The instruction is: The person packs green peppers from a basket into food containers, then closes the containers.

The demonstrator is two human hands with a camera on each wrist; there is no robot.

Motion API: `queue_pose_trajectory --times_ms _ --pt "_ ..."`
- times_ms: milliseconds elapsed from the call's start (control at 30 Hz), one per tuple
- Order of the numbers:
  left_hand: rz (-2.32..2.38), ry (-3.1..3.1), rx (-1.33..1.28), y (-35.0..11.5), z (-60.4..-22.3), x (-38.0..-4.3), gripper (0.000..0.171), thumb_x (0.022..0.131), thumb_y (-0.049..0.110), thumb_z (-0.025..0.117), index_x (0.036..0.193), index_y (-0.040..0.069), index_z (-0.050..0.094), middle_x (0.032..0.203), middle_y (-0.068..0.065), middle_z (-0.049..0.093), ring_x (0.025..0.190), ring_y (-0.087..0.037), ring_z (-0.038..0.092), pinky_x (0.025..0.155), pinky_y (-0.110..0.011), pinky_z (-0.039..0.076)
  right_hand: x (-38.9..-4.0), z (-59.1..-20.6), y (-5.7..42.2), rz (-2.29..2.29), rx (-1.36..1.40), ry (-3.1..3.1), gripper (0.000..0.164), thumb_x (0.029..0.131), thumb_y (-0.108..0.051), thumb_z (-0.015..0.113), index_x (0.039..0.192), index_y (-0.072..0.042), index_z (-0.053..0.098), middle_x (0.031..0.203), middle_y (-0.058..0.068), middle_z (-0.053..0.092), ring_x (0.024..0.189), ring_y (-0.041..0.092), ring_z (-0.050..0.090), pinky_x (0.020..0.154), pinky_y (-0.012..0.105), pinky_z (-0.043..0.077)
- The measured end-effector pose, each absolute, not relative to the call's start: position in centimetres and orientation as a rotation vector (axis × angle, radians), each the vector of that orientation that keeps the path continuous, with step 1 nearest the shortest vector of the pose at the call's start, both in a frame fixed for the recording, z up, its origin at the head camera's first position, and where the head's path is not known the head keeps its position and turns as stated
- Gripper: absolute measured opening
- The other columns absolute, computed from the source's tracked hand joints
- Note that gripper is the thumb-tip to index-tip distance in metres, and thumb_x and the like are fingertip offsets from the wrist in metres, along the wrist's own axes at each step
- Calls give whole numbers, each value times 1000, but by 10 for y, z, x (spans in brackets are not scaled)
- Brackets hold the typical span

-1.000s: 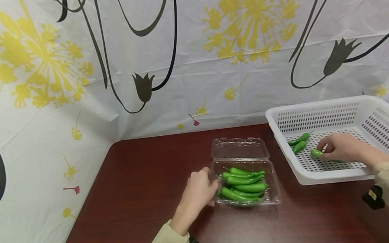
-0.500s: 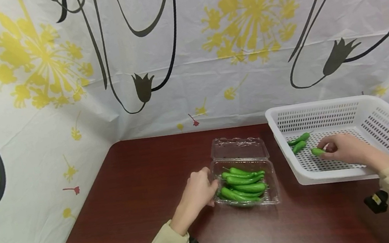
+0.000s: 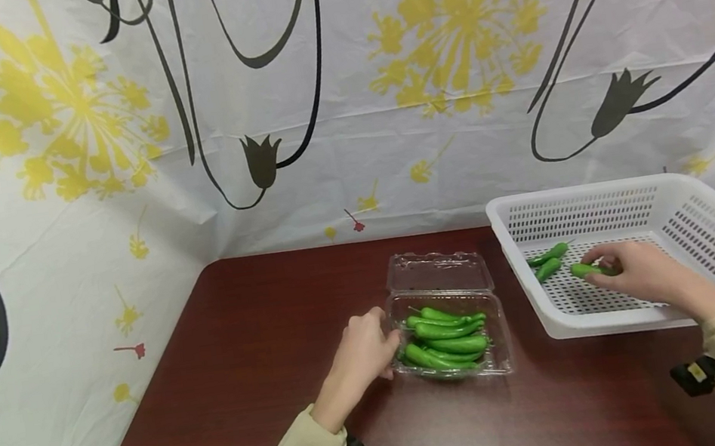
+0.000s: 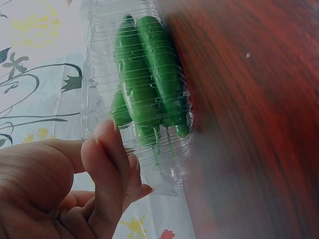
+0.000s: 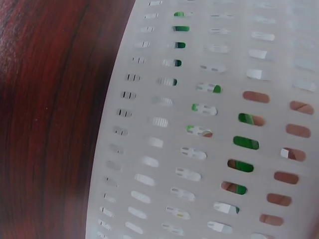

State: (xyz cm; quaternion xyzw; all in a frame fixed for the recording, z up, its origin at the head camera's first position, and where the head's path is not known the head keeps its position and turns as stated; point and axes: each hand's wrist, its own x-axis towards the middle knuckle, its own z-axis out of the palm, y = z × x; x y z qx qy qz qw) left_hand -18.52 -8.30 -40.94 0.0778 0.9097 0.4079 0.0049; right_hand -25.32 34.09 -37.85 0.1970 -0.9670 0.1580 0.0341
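Note:
A clear plastic clamshell container (image 3: 500, 332) stands with its lid (image 3: 439, 275) folded back. Inside lie several green chili peppers (image 3: 449, 329). My left hand (image 3: 360, 350) grips the container's left edge; in the left wrist view the fingers (image 4: 107, 159) are bent at its rim. Over in the white plastic basket (image 3: 618, 320), my right hand (image 3: 656, 276) pinches one green chili pepper (image 3: 581, 270) between thumb and fingers. Two more peppers (image 3: 549, 268) lie by the basket's left wall. From the right wrist, the slotted basket wall (image 5: 164, 149) hides most of the hand and the pepper.
The dark red wooden table (image 3: 262, 328) carries both containers, the basket to the right of the clamshell. A white cloth with yellow and grey plant prints (image 3: 298, 94) hangs behind and along the left side.
My right hand has closed on the pepper in the basket and shifted it slightly, turning a little. My left hand has stayed at the clamshell's edge.

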Motion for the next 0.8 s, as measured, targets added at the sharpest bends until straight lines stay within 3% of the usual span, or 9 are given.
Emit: queue_pose_trajectory --times_ms 267,433,800 --pt "1272 2852 240 -84 -409 -185 37 93 6 67 125 -11 58 64 -3 57 34 -8 56 37 -26 49 -250 -375 338 473 599 -2931 27 88 -20 77 108 -3 73 86 10 69 75 24 66 68 52 53" --pt "1285 2841 236 -83 -410 -185 37 93 6 66 125 -11 58 63 -3 57 34 -8 56 37 -26 48 -247 -376 336 485 608 -2844 29 87 -20 79 111 -3 73 85 8 69 72 19 65 65 45 52" --pt "1291 2850 254 -83 -410 -185 35 92 5 66 123 -11 59 62 -2 57 34 -8 55 36 -26 48 -238 -373 326 591 520 -2799 29 85 -19 81 108 -4 73 89 17 74 75 30 71 68 52 54"
